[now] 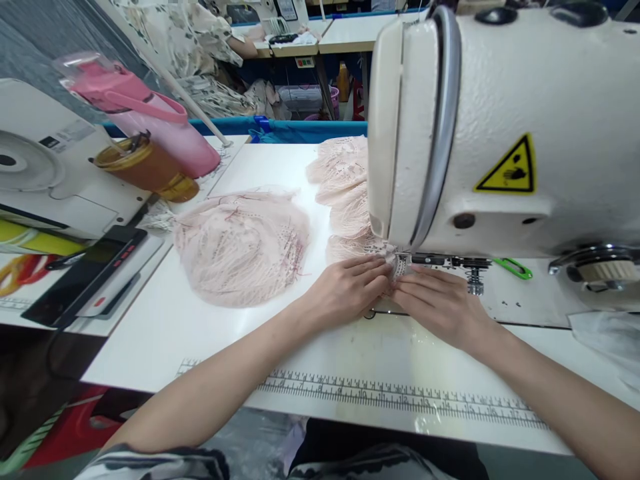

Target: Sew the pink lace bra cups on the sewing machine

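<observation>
Left hand atop sheer, softly ruffled pale-pink lace

Before you, light glinted on the white worktable. Beyond it you had a strip of blue cloth, then white-topped tables with tan edges and dark legs; gray-blue sheeting hung beyond the worktable's far-left corner.

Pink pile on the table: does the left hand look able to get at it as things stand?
Probably yes: the pile lies to the left of the left hand, with only tabletop showing between them, though the fingers would likely have to leave the cloth first.
</observation>
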Demonstrator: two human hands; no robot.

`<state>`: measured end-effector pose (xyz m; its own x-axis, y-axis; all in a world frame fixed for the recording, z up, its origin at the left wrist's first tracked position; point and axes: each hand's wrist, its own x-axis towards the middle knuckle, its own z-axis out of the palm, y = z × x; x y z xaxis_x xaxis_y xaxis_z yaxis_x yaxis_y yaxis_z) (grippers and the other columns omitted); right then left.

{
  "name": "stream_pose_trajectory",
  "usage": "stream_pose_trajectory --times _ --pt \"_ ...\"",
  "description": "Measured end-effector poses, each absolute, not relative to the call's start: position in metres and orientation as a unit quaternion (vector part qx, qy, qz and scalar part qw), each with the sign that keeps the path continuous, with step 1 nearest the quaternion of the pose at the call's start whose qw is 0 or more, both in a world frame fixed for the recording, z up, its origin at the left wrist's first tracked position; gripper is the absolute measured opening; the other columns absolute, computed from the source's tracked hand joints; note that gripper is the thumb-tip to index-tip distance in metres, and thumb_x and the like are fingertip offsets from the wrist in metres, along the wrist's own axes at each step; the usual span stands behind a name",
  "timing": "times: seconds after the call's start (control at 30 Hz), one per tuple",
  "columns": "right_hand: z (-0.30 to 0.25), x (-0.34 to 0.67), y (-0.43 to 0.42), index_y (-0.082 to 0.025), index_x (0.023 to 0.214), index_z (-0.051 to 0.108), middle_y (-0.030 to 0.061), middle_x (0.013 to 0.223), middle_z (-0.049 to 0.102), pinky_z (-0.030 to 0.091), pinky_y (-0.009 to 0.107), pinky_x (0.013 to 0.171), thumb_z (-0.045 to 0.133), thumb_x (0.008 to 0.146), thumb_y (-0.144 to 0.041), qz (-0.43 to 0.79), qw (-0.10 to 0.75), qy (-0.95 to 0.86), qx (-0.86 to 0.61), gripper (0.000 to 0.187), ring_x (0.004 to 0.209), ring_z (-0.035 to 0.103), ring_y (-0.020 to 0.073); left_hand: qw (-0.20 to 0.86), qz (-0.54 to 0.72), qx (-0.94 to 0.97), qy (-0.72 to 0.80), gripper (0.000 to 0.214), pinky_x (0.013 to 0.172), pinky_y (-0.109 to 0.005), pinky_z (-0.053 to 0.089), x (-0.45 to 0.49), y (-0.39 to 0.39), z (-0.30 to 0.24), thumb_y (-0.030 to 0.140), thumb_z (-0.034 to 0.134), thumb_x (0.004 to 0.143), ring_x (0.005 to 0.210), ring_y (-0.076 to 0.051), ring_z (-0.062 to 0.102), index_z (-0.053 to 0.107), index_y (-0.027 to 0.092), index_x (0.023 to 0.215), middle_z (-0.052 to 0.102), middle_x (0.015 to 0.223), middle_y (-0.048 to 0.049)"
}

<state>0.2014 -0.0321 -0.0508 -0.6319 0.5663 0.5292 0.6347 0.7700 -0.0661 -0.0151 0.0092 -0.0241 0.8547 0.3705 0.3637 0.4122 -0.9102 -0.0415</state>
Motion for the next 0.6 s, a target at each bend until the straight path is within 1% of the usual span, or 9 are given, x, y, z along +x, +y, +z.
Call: stream_pose_trajectory --times 0.27,0.43,0.6 --pt "-0.046 0.204 -0.028 -0.022 0.096 0.066 0.0004 0.095 0.071 0.054 0.027 0.08 0.049 0.091 -0.012 -0.071 0.254 -0.902 -0.342 0.02 0.092 0.063 0.0129 0.058 -0.174 -0.959 -0.218 0.02 0.105 -0.034 0.047 -0.014 0.008 -0.027 0.016 0.043 0.096 0.112 -0.018 0.062 0.062 0.01 0.092 0.064 0.12 -0.0112" --pt "-0.04 0.204 -0.026 -0.022 0.095 0.065 0.0007 0.094 0.071 0.055 0.028 0.083 0.051 0.09 -0.013 -0.05 0.263 -0.898 -0.35 0.017 0.094 0.064 0.0138 0.071 -0.164 -0.956 -0.232 0.02 0.103 -0.035 0.048 -0.014 0.007 -0.031 0.015 0.043 0.096 0.115 -0.02 0.06 0.062 0.009 0.099 0.062 0.123 -0.0116" --pt "-0.039 0.205 -0.025 -0.024 0.099 0.064 -0.0004 0.1 0.07 0.054 0.027 0.086 0.049 0.09 -0.012 -0.028 0.258 -0.895 -0.362 0.021 0.099 0.063 0.0125 0.075 -0.168 -0.953 -0.239 0.025 0.101 -0.036 0.051 -0.013 0.006 -0.032 0.013 0.041 0.095 0.113 -0.022 0.061 0.06 0.005 0.11 0.063 0.121 -0.0134"
